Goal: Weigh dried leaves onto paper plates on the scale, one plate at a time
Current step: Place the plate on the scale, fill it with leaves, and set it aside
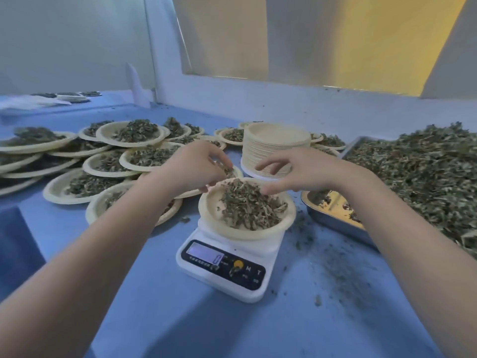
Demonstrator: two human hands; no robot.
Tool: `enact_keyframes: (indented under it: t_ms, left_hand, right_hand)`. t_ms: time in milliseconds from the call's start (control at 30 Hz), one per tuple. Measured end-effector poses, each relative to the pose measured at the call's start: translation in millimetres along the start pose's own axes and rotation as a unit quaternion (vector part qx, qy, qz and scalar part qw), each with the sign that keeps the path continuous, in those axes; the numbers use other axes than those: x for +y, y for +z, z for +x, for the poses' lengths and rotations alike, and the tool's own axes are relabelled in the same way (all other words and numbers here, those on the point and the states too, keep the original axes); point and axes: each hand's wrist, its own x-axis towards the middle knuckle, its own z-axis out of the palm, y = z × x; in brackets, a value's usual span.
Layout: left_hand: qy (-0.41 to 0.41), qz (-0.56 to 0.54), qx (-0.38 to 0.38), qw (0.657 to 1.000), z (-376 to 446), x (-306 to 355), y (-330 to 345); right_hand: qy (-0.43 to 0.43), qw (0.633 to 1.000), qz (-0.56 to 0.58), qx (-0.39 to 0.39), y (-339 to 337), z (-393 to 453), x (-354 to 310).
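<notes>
A paper plate (214, 202) heaped with dried leaves (251, 208) sits on the white digital scale (227, 264) at the middle of the blue table. My left hand (196, 166) hovers over the plate's far left rim, its fingers curled round a small pinch of dried leaves. My right hand (296, 171) hangs over the far right rim with fingers spread and relaxed, its thumb close to the rim. A stack of empty paper plates (276, 148) stands just behind the scale. A metal tray (333, 220) piled with loose dried leaves (418, 171) lies to the right.
Several filled paper plates (134, 133) overlap across the table's left and back. More plates (72, 96) lie far back left. Leaf crumbs (343, 270) litter the table right of the scale. A white wall and window ledge run behind.
</notes>
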Motion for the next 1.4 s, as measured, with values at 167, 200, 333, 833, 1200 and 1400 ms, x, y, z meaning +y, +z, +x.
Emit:
enact_keyframes:
  t_ms: [167,200,333,833,1200,1400]
  left_hand:
    - [0.011,0.001,0.050,0.999,5,-17,11]
    - [0.019,0.008,0.055,0.998,5,-18,13]
    - [0.047,0.018,0.068,0.996,4,-22,19]
    - [0.058,-0.028,0.168,0.984,-3,-30,35]
    - [0.159,-0.007,0.039,0.986,31,89,127]
    - [0.125,0.125,-0.162,0.971,49,143,200]
  right_hand:
    - [-0.011,0.998,0.032,0.052,13,4,-6]
    - [-0.011,0.998,0.038,0.058,15,4,-7]
    - [-0.018,0.996,0.041,0.079,21,6,-11]
    - [-0.013,0.994,0.068,0.082,30,-4,9]
    - [0.072,0.989,-0.001,0.126,-17,-58,70]
    - [0.222,0.968,-0.102,0.049,-33,-112,151]
